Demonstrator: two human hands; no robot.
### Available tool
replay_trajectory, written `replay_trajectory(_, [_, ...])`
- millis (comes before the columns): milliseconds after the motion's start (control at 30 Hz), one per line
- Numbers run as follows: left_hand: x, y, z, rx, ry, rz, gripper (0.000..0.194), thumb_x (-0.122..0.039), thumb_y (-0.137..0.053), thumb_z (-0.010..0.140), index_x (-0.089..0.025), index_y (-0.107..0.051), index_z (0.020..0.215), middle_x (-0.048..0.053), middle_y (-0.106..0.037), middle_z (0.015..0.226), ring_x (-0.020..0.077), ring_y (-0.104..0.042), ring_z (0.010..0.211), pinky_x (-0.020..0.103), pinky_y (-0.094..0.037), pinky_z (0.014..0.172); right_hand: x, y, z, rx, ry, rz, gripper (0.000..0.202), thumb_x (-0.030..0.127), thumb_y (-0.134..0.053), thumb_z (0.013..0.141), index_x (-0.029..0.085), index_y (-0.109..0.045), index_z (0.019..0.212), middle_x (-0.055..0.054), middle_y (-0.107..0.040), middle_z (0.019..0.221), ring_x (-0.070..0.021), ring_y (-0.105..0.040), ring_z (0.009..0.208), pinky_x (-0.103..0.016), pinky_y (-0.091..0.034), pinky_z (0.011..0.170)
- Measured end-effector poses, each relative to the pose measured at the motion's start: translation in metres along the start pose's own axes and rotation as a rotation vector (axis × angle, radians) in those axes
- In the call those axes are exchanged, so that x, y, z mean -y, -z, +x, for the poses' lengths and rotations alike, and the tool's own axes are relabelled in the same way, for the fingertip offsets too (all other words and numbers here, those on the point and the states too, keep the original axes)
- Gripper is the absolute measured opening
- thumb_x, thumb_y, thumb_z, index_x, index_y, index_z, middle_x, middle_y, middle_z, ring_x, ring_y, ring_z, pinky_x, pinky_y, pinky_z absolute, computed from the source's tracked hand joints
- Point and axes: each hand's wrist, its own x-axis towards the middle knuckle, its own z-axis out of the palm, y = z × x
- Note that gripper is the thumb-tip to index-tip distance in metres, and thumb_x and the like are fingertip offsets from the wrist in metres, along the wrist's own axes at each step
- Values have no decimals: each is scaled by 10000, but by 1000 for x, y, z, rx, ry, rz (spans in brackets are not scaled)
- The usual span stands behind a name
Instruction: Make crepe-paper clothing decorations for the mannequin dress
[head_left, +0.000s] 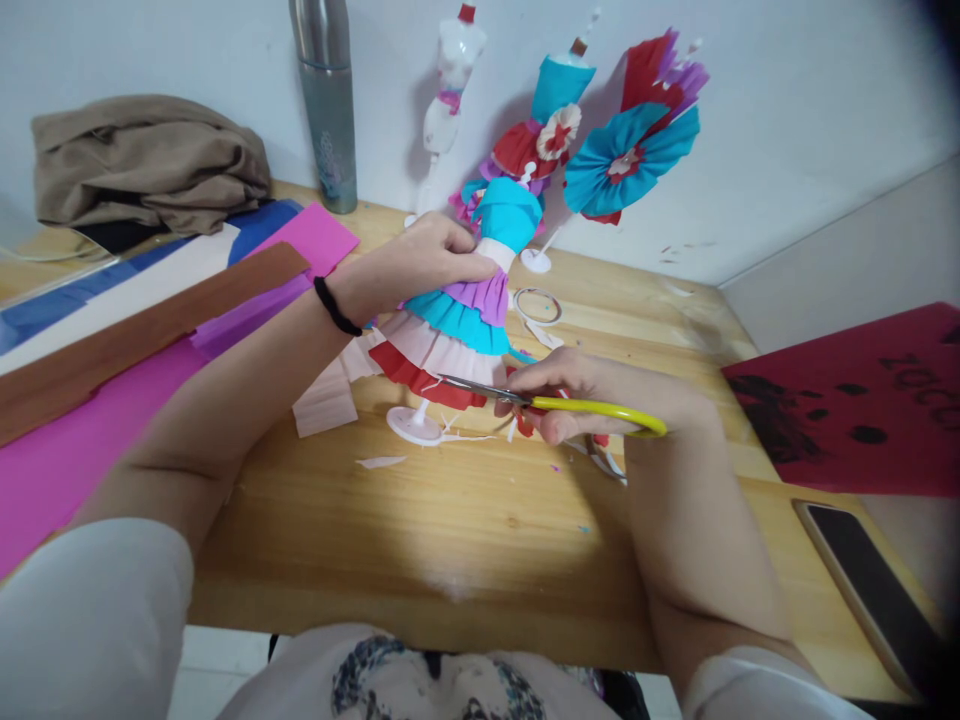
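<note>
A small dress form on a round white base wears a crepe paper dress with a blue top, a pale waistband and ruffled tiers in purple, blue, pale pink and red. My left hand is closed around its waist, thumb across the band, and the form leans. In my right hand is a pair of scissors with yellow handles. The blades lie against the lower pale pink and red tiers, pointing left. Thin pale scraps hang below the hem near the base.
Three more small dress forms, one bare, stand along the wall near a steel bottle. Crepe paper sheets and a brown cloth lie left. A tape roll sits behind my right hand; a phone and red bag are right.
</note>
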Motion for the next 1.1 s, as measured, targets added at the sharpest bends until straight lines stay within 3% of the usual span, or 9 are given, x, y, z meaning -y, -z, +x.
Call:
replay_trajectory(267, [0,-1,1,2,0,-3,459,-192,-594,862,-204,-253,555,-39,-182,613,76,-187,575,270,-115,511,0,1,-1,-11,-25,3,631,723,-630,805,132,-705,1010,-25,-604,751,-162,-528,731,-285,-432,668])
replay_trajectory(467, [3,0,1,15,6,-6,396,-216,-592,869,-187,-351,556,-43,-205,609,78,-192,570,276,-109,533,1,1,-1,1,-44,-22,582,721,-612,823,157,-693,939,-14,-612,720,-150,-519,681,-272,-414,624])
replay_trajectory(633, [2,-1,2,7,17,25,445,-246,-600,875,-198,-295,555,-45,-188,610,74,-186,575,270,-105,533,3,2,-1,-14,-7,-41,615,726,-595,832,135,-699,966,-8,-614,714,-133,-520,657,-266,-417,626])
replay_trajectory(1100, [-4,-1,0,-66,71,43,428,-211,-589,838,-200,-279,542,-49,-171,588,64,-186,565,251,-99,513,-1,2,-3,-38,-80,-73,527,685,-646,817,160,-680,863,18,-575,645,-108,-456,560,-249,-357,521])
